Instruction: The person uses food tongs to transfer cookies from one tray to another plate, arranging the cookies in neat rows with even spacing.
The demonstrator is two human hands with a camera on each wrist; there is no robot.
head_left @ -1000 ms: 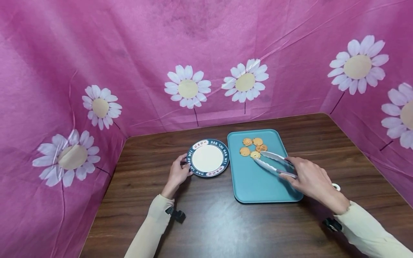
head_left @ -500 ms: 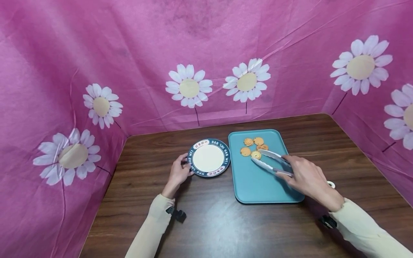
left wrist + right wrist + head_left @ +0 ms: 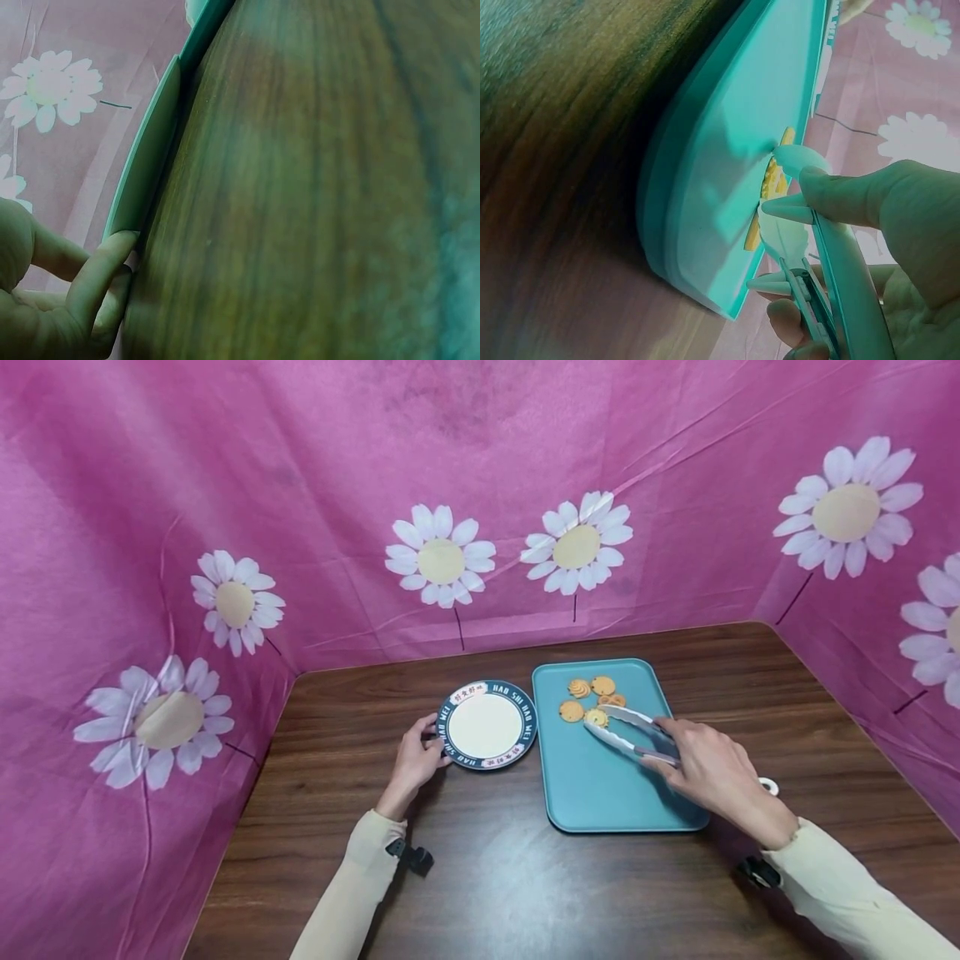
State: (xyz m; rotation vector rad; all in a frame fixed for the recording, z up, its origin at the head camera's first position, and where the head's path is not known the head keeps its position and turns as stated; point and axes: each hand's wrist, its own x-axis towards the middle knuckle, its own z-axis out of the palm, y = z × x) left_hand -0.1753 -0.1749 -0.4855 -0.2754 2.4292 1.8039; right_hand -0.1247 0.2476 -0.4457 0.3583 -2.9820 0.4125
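My left hand [image 3: 417, 758] holds the left rim of a round plate [image 3: 486, 727] with a white middle and a dark blue lettered border. In the left wrist view, the thumb and fingers [image 3: 105, 262] meet at the plate's edge. My right hand [image 3: 708, 770] grips metal tongs [image 3: 622, 743] over a teal tray [image 3: 600, 802]. The tong tips are spread around a pale yellow cookie [image 3: 596, 717], the nearest of several on the tray. A ring-like cookie [image 3: 612, 700] sits just behind it, partly overlapped by one tip in the head view.
Farther up the tray lie a round cookie [image 3: 572, 711], a swirled cookie [image 3: 579, 688] and another round one [image 3: 603, 685]. The plate's right side is close against the tray. A brown wooden table [image 3: 480, 877] carries everything, and a pink flowered cloth [image 3: 330, 585] hangs behind it.
The right hand and tongs have shifted slightly left, and the tips now stand on either side of the pale yellow cookie. The left hand stays at the plate's rim.
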